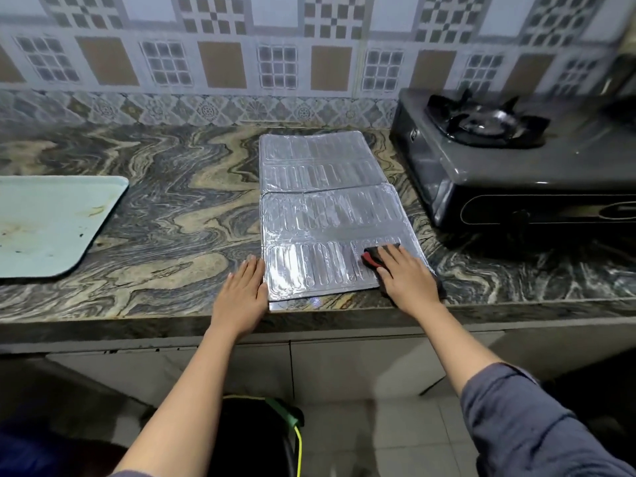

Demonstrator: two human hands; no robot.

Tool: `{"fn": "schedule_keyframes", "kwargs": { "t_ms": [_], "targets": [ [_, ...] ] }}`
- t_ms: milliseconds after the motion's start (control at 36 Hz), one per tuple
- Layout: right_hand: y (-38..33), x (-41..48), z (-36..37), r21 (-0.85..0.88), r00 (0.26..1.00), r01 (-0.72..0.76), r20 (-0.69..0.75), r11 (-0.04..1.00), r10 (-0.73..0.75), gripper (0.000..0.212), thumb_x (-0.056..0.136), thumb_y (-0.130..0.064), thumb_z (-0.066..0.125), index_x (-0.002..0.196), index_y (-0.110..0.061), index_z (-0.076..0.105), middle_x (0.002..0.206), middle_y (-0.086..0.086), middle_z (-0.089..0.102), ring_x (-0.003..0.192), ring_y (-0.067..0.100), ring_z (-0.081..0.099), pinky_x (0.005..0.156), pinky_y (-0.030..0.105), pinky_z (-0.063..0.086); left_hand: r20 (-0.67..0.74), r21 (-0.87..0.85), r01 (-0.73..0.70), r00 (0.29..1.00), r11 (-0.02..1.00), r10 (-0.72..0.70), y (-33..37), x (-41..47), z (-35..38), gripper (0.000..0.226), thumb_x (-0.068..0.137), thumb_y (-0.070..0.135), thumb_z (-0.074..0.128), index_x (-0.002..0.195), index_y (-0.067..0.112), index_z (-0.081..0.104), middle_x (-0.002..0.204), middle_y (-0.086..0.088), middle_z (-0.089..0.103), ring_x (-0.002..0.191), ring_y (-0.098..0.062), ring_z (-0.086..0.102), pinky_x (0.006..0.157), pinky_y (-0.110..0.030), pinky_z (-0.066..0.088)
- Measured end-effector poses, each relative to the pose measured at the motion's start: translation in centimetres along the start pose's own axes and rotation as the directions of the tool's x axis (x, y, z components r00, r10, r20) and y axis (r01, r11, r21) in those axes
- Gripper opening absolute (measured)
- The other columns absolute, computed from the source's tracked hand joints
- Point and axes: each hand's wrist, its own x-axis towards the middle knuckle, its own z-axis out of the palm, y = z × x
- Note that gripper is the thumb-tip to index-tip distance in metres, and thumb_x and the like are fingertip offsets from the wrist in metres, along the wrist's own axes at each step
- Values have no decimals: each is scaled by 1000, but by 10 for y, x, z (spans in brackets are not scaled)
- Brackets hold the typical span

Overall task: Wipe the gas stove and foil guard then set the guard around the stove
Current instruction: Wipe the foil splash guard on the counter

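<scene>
The silver foil guard (pixel 320 208) lies flat and folded on the marble counter, reaching from the middle to the front edge. My right hand (pixel 406 277) presses a dark cloth with a red edge (pixel 377 257) onto the guard's near right corner. Flat on the counter, my left hand (pixel 244 290) rests with its fingers together, touching the guard's near left edge. The grey single-burner gas stove (pixel 509 166) stands to the right of the guard, with its black burner grate (pixel 485 122) on top.
A pale blue tray (pixel 51 222) with some stains lies on the counter at the left. The patterned tiled wall (pixel 241 63) runs along the back. Below the counter edge (pixel 309 315) a black object with a green and yellow cord (pixel 292 428) sits on the floor.
</scene>
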Motion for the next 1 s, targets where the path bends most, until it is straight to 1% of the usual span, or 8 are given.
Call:
{"fn": "schedule_keyframes", "kwargs": {
  "t_ms": [111, 222, 444, 528, 667, 750, 861, 1000],
  "targets": [
    [0, 1, -2, 45, 998, -55, 3, 997, 55, 52, 100, -40, 25, 149, -23, 15, 159, -4, 9, 147, 15, 4, 119, 37, 6, -14, -16, 17, 1000, 1000, -17, 2, -1, 1, 53, 100, 29, 19, 150, 23, 4, 159, 5, -5, 147, -8, -5, 121, -32, -3],
    [3, 0, -3, 98, 997, -70, -32, 993, 74, 57, 98, -43, 32, 148, -20, 17, 158, -2, 12, 146, 16, 8, 120, 37, 10, -40, -22, 42, 998, 999, -42, 6, -2, 4, 54, 99, 28, 18, 150, 23, 2, 159, 5, -5, 147, -9, -5, 121, -33, -2],
    [6, 1, -7, 87, 980, -177, -71, 980, 183, 55, 98, -41, 32, 147, -20, 20, 158, -4, 15, 146, 16, 12, 118, 39, 12, -59, -42, 40, 997, 998, -42, 6, -2, 6, 53, 99, 28, 18, 150, 24, 4, 159, 6, -3, 147, -8, -5, 121, -33, -2],
    [9, 3, -7, 108, 981, -173, -68, 979, 181, 57, 97, -42, 35, 147, -20, 22, 158, -2, 16, 145, 18, 14, 118, 39, 13, -69, -42, 39, 997, 998, -42, 6, -3, 6, 53, 99, 29, 18, 150, 25, 4, 159, 6, -3, 147, -8, -4, 121, -33, -1],
    [19, 5, -14, 280, 991, -134, 9, 951, 137, 60, 94, -51, 37, 145, -21, 28, 157, -4, 19, 145, 17, 16, 118, 38, 16, -93, -38, 46, 994, 998, -49, 7, -3, 7, 53, 99, 29, 19, 150, 24, 6, 159, 6, -1, 147, -9, -2, 121, -33, -1],
    [23, 7, -17, 398, 992, -114, -1, 910, 125, 49, 98, -38, 35, 142, -16, 37, 154, 0, 27, 143, 17, 22, 118, 35, 16, -93, -30, 46, 994, 998, -49, 7, -3, 8, 53, 99, 29, 19, 150, 24, 5, 159, 5, -1, 147, -9, -2, 121, -33, -1],
    [29, 12, -18, 403, 993, -107, 5, 909, 115, 43, 99, -22, 37, 141, -13, 38, 152, 3, 33, 141, 19, 27, 117, 32, 18, -101, -29, 44, 994, 999, -47, 7, -3, 8, 53, 99, 28, 19, 150, 23, 6, 159, 5, 0, 147, -9, -2, 121, -34, 0],
    [27, 20, -22, 403, 989, -130, -10, 906, 147, 38, 99, -16, 37, 135, -11, 47, 145, 3, 40, 134, 24, 34, 112, 35, 25, -98, -32, 43, 994, 999, -46, 7, -2, 8, 53, 99, 28, 20, 150, 23, 6, 159, 5, 0, 147, -9, -2, 121, -34, 0]
  ]
}}
